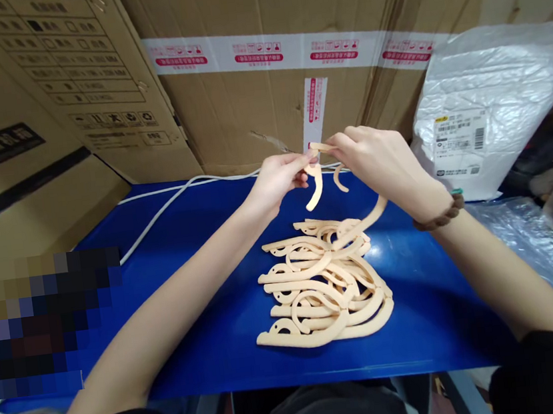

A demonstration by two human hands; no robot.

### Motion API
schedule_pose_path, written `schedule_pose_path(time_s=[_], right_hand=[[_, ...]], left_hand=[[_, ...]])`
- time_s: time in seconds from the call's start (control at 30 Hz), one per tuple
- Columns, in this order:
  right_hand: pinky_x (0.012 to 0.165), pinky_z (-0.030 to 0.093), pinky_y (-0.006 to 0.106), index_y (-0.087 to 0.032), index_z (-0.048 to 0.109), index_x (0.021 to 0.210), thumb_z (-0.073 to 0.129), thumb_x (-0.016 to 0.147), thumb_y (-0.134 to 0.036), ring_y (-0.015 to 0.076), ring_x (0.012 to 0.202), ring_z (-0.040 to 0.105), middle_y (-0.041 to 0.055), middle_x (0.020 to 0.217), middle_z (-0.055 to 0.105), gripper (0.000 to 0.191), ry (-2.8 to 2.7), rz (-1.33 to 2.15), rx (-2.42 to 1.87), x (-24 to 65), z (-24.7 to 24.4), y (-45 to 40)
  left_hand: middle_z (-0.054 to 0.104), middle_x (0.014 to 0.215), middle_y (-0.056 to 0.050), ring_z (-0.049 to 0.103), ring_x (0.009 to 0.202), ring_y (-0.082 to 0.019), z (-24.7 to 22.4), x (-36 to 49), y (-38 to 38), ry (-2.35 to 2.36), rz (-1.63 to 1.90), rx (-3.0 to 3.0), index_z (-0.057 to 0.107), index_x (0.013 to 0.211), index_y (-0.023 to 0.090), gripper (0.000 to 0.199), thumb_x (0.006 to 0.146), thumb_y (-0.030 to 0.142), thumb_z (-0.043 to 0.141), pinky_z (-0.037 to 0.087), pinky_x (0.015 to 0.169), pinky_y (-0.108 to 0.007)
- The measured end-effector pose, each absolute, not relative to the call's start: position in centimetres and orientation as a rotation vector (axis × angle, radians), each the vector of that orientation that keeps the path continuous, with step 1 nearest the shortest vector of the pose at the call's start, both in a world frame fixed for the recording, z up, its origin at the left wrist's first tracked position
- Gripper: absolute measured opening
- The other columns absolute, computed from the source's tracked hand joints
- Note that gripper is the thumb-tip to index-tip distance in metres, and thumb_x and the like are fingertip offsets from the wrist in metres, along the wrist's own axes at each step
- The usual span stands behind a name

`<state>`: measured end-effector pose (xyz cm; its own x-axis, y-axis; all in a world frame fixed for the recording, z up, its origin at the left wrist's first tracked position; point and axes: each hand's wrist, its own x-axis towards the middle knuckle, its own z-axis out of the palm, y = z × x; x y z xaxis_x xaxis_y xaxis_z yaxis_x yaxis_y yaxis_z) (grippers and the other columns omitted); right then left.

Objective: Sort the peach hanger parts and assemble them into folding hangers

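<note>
Several cream-coloured curved plastic pieces (316,283) lie in an overlapping pile on the blue table (204,276). Above and behind the pile, my left hand (280,178) pinches a cream curved piece (315,185) whose hooked end hangs down. My right hand (376,161) is closed on a cream piece (322,147) that meets the left one between the hands. A thin curved hook (339,179) shows below the right fingers. Where the two parts meet is partly covered by fingertips.
Large cardboard boxes (241,0) stand behind the table. At the right are a white plastic parcel (490,100) and crumpled clear plastic (537,242). A white cable (157,216) runs along the back left.
</note>
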<state>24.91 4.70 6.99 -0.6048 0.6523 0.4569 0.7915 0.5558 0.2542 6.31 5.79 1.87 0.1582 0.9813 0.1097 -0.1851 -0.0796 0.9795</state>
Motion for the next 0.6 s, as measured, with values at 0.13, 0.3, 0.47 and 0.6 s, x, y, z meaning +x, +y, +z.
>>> schedule_pose_path(time_s=[0.13,0.3,0.47,0.6], right_hand=[[0.059,0.033,0.032,-0.014,0.059,0.107,0.033,0.096,-0.008,0.0242,0.08,0.063,0.0146,0.094,0.068,0.029,-2.604,-0.808,-1.203,24.7,5.8,5.6],[0.06,0.035,0.032,-0.013,0.059,0.103,0.046,0.09,-0.013,0.0241,0.069,0.063,0.0129,0.081,0.068,0.019,-2.635,-0.581,-1.343,25.8,4.5,8.5],[0.055,0.043,0.029,-0.02,0.058,0.081,0.047,0.093,-0.026,0.0163,0.056,0.059,0.0034,0.067,0.063,0.017,-2.249,0.428,-1.294,27.7,4.8,10.2],[0.047,0.044,0.026,-0.021,0.057,0.086,0.041,0.094,-0.029,0.015,0.055,0.06,0.003,0.067,0.063,0.02,-2.004,0.655,-1.236,27.8,4.0,10.5]], left_hand=[[0.06,0.064,0.0,0.05,0.054,-0.006,1.7,7.0,6.9,0.935,1.198,1.318,0.069,0.075,0.011,0.02,0.091,0.022,0.063,0.043,0.058,-0.02],[0.061,0.06,0.001,0.052,0.051,-0.008,0.0,7.0,8.7,1.063,1.267,1.633,0.062,0.068,0.014,0.019,0.081,0.022,0.072,0.042,0.055,-0.021],[0.064,0.062,-0.003,0.058,0.055,-0.013,-3.2,3.8,11.3,1.413,1.259,1.67,0.068,0.075,0.017,0.025,0.085,0.04,0.066,0.043,0.055,-0.025],[0.066,0.07,-0.008,0.066,0.085,-0.026,-5.8,0.8,12.8,1.578,1.275,1.652,0.064,0.065,0.019,0.024,0.078,0.037,0.072,0.049,0.075,-0.034]])
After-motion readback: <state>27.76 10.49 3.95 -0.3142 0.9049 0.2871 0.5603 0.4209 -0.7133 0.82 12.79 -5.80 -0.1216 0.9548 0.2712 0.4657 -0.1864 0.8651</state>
